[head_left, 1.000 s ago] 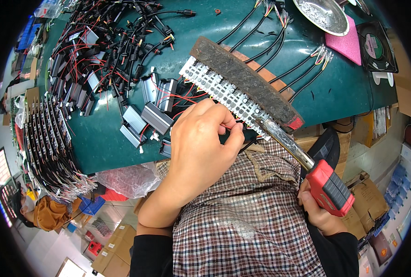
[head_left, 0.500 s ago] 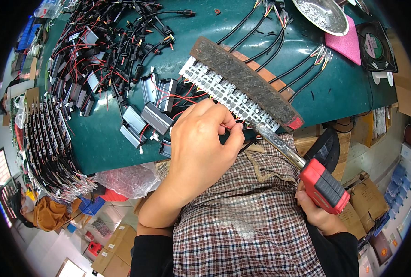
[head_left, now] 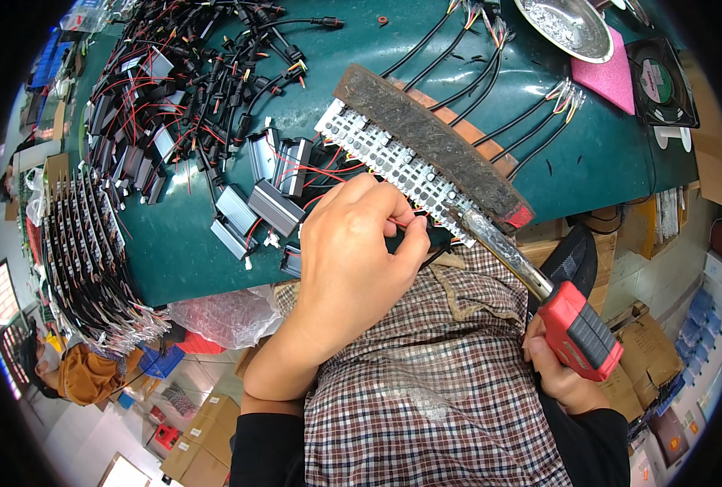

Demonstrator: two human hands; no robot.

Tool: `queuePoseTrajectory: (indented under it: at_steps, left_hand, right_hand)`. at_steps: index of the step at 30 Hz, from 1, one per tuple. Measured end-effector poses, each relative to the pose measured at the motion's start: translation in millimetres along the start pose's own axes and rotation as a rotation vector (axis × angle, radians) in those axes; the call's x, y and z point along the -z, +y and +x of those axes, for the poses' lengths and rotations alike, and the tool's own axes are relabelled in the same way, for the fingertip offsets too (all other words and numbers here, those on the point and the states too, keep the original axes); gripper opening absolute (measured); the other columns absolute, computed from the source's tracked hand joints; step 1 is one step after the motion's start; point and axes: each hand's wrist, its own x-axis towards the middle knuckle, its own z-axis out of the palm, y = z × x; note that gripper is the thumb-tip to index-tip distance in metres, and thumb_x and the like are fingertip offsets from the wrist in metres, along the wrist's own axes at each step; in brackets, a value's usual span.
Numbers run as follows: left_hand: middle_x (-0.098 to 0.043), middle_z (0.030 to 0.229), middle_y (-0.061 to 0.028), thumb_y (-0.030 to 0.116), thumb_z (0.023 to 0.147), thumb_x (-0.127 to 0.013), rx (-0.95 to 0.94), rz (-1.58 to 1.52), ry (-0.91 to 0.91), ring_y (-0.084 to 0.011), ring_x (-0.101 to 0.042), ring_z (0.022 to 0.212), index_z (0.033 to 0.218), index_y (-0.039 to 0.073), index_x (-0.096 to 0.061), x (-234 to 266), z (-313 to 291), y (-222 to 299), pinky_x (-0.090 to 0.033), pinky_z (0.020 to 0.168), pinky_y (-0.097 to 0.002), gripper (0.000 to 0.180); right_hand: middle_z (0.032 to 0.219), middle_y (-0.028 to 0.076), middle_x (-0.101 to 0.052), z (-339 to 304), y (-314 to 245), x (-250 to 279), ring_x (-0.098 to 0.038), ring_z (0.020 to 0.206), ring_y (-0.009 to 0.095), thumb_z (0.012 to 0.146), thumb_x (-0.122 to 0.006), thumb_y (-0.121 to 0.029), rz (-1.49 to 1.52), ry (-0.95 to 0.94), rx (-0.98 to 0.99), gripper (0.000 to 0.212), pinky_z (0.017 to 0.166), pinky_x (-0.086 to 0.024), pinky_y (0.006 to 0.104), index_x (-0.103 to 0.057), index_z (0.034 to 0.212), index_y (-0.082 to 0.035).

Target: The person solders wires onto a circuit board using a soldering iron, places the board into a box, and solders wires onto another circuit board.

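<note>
left hand (head_left: 354,243) arched, back upward, pinching red wire (head_left: 397,222); right hand (head_left: 561,378) low, curled around red-handled soldering iron (head_left: 581,331).

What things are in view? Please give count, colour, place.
bench: one, green, centre
circuit boards: count unclear, white, centre
bar: one, blackish, along the boards
thick cables: about seven, black, beyond bar
bowl: one, silver, upper right
foam block: one, pink, by bowl
fan: one, black, bench's right edge
metal cases: several, grey, left of centre
connector cables: many, black, upper left
board strips: many, dark, far left
plastic bag: one, clear, below bench edge
boxes: several, brown, floor
apron: one, brown-white checked, worn
soldering iron: one, red and black, right
left hand: one, bare, pinching red wire
right hand: one, bare, holding soldering iron
</note>
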Motion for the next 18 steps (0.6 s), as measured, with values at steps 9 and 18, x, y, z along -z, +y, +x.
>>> queuePoseTrajectory:
  at_steps: [9, 18]
  left_hand:
    - [-0.060, 0.076, 0.0015, 0.002, 0.082, -0.081, 0.139, -0.174, -0.164, -0.0073, -0.048, 0.066, 0.083, 0.002, -0.068, 20.8, 7.0, 5.9, -0.042, 0.061, -0.0239, 0.013]
    - [-0.064, 0.083, 0.0009, 0.000, 0.082, -0.083, 0.080, -0.344, -0.222, -0.0061, -0.053, 0.071, 0.089, 0.001, -0.075, 23.1, 6.0, -5.8, -0.043, 0.063, -0.0225, 0.011]
  right_hand:
    - [0.085, 0.009, -0.071, -0.5, -3.0, 1.2, -0.070, 0.073, 0.025, 0.084, -0.076, -0.004, 0.048, 0.037, -0.051, 0.018, 0.068, -0.054, 0.0358, -0.072, 0.102, -0.001]
    - [0.085, 0.009, -0.068, -0.8, -3.1, -0.3, -0.067, 0.076, 0.024, 0.088, -0.072, -0.003, 0.107, 0.034, -0.082, 0.018, 0.070, -0.053, 0.0345, -0.070, 0.106, 0.000]
